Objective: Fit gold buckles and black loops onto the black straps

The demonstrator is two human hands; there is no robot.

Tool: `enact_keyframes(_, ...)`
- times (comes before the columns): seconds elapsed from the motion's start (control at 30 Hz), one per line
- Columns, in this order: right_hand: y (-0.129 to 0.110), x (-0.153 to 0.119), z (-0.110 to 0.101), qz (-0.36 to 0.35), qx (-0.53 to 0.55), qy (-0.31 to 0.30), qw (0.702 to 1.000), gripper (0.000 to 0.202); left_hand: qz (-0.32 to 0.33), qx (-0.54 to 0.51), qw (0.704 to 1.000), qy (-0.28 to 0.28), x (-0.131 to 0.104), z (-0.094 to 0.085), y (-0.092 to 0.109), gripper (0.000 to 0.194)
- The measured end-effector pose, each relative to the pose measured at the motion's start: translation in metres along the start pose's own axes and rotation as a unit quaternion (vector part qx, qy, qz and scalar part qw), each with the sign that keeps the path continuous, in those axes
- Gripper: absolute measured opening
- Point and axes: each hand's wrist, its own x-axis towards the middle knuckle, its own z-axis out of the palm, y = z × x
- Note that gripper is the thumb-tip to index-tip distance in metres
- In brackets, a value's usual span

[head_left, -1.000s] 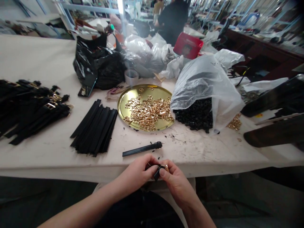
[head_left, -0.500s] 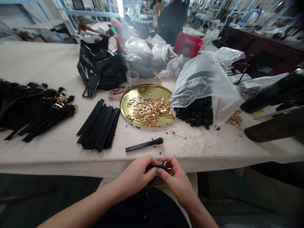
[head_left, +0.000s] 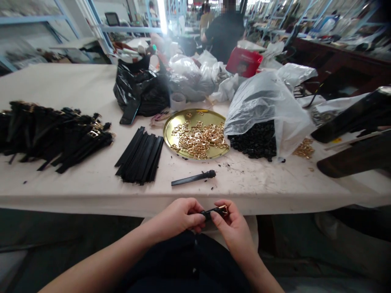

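A short black strap with a gold buckle at its right end is held between my hands, just off the table's front edge. My left hand pinches the strap's left part between thumb and fingers. Around the buckle end, my right hand is closed, thumb on the strap. Another black strap lies on the table ahead of my hands. Behind it a round gold tray carries many gold buckles. A stack of black strips rests to the left of the tray.
Many buckled straps are piled at the left. A clear plastic bag with small black pieces lies right of the tray. Behind are a black bag and a phone. Dark rolls lie at the right; a person is beyond.
The view has shifted, so the table's things appear farther right. The held strap now shows more plainly between my hands, with its gold buckle tilted up at the right.
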Motion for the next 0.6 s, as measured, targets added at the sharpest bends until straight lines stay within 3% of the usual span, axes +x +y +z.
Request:
enact_keyframes(0.2, 0.009, -0.006, 0.009, -0.019, -0.011, 0.032, 0.999, 0.026, -0.006, 0.013, 1.0, -0.002, -0.001, 0.007, -0.007, 0.022)
enact_keyframes(0.43, 0.018, -0.006, 0.013, -0.106, -0.17, 0.096, 0.975, 0.018, -0.032, -0.017, 0.999, 0.022, 0.001, 0.007, -0.012, 0.02)
enact_keyframes(0.5, 0.018, -0.006, 0.011, -0.132, -0.204, 0.09, 0.966, 0.015, -0.039, -0.032, 0.998, 0.034, 0.004, 0.009, -0.013, 0.019)
enact_keyframes(0.6, 0.019, -0.004, 0.006, -0.114, -0.203, 0.045, 0.971, 0.012, -0.049, -0.035, 0.997, 0.039, 0.008, 0.01, -0.014, 0.018)
